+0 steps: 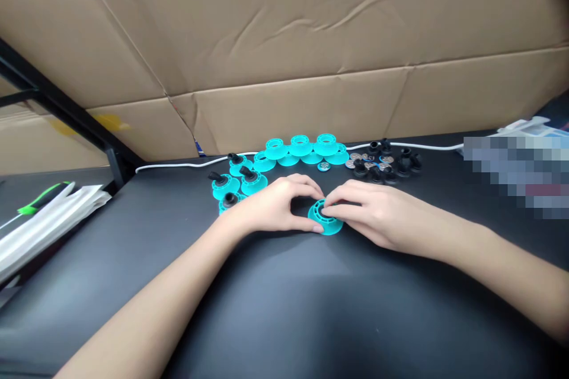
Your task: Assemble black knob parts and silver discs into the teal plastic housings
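Note:
A turquoise flared plastic ring (329, 228) stands on the dark table between my hands, its slotted rim facing up. My left hand (281, 204) grips it from the left, thumb at the near side and fingers at the far side. Over its right side bends my right hand (377, 213), closed, with fingertips at the central hole; whatever they pinch is hidden. Behind my left wrist sit several turquoise rings with black knob-like parts (249, 174) in their centres. More plain turquoise rings (300, 145) are stacked farther back.
Round metallic discs (355, 157) and black plastic parts (404, 161) lie at the back right. A white cable (186, 165) runs along the cardboard wall (284, 41). At left are a green-and-black screwdriver (47, 196), white packets (57, 231) and a black metal frame (66, 106).

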